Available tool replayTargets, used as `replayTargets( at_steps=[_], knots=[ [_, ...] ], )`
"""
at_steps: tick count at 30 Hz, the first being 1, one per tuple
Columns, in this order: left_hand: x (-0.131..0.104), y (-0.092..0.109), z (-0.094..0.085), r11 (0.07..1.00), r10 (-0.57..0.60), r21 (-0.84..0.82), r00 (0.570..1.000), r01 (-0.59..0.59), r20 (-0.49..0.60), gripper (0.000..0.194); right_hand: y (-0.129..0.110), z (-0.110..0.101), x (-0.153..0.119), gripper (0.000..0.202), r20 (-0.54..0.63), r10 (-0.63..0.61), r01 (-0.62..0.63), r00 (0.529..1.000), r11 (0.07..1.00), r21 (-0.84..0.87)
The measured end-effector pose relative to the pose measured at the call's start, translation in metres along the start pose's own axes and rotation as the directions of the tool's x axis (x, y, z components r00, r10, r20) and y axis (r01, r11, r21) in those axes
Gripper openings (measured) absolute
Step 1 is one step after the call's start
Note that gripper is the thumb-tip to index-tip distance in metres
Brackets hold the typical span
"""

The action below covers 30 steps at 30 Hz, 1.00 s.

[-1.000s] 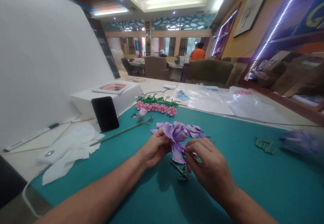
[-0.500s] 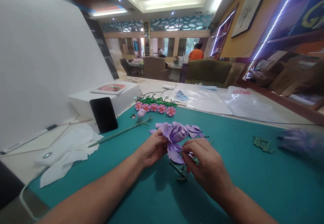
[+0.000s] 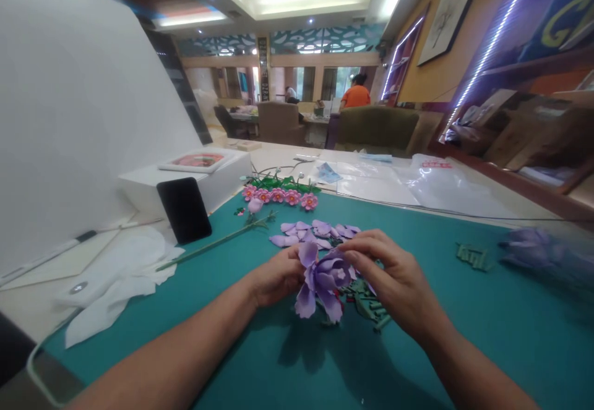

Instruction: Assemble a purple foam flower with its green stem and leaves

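Note:
A purple artificial flower (image 3: 325, 279) with spread petals is held up over the green mat. My left hand (image 3: 281, 277) is closed around its back, and the petals partly hide the fingertips. From the other side, my right hand (image 3: 392, 277) pinches a petal at the flower's upper right edge with thumb and fingers. Loose purple petals (image 3: 297, 232) lie just behind the flower. Beneath and to the right of it is a pile of small green pieces (image 3: 366, 305), with a bit of red among them.
On the green mat (image 3: 232, 360), a row of pink flowers (image 3: 277, 195) and a long green stem with a bud (image 3: 218, 243) lie further back. A black phone (image 3: 184, 211) leans on a white box (image 3: 227, 172). Green pieces (image 3: 473, 256) and a blurred purple flower (image 3: 538, 249) are at right.
The flower has turned and come slightly lower, uncovering the loose petals behind. My right hand has moved from its lower right side up to the upper right petals.

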<state>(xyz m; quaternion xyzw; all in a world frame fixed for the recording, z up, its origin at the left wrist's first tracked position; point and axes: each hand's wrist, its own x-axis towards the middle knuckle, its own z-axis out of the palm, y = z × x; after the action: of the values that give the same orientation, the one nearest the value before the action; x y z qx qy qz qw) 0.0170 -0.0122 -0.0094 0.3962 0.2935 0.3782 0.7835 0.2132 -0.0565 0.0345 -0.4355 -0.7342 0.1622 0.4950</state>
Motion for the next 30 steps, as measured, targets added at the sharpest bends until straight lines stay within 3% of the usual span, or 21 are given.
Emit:
replayTargets(
  at_steps=[6,22,30],
  knots=[
    [-0.003,0.003,0.005,0.999,-0.019,0.041,0.999,0.017,0.051,0.025,-0.005,-0.002,0.003,0.018,0.103,0.066,-0.065,0.993,0.998,-0.005],
    [-0.005,0.002,0.005,0.993,-0.06,0.103,0.996,0.052,0.072,0.026,-0.002,0.004,0.001,0.021,0.085,0.075,-0.077,0.994,0.997,0.016],
    [-0.004,0.006,-0.006,1.0,0.018,0.013,0.998,-0.019,0.056,0.027,0.002,-0.007,0.009,0.024,-0.008,0.235,-0.232,0.972,0.963,0.134]
  ],
)
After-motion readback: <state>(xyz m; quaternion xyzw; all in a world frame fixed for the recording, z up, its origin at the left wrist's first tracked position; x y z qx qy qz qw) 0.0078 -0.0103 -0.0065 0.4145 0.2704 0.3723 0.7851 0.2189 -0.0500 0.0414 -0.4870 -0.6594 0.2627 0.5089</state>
